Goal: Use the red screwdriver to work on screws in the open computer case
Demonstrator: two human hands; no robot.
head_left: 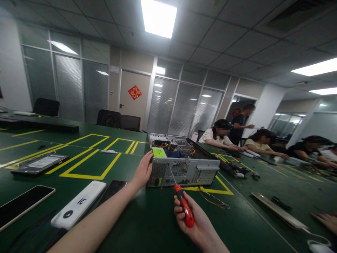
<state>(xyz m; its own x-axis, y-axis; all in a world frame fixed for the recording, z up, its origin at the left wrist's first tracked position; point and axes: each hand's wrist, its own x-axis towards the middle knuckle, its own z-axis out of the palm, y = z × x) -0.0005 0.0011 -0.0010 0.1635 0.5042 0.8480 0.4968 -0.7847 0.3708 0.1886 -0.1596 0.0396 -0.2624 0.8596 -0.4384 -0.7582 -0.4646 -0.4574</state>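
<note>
An opened desktop computer case (pixel 195 172) lies on the green table, its rear panel with vents and ports facing me. A power supply with a bright green label (pixel 158 152) sits in its left corner, with coloured cables behind. My left hand (pixel 143 170) grips the case at that corner, the fingers partly hidden against its side. In my right hand (pixel 193 212) is a red-and-black screwdriver (pixel 184 205), the fingers closed round its handle. Its shaft points up at the rear panel near the power supply; whether the tip touches a screw is too small to tell.
Left of me lie a hard drive (pixel 42 163), a phone (pixel 23 203), a white device marked 21 (pixel 79 203) and a dark phone-like slab (pixel 112 191). Yellow tape (pixel 84 175) marks the table. Loose cables (pixel 214 198) lie right of the case. Several people (pixel 221 135) work farther right.
</note>
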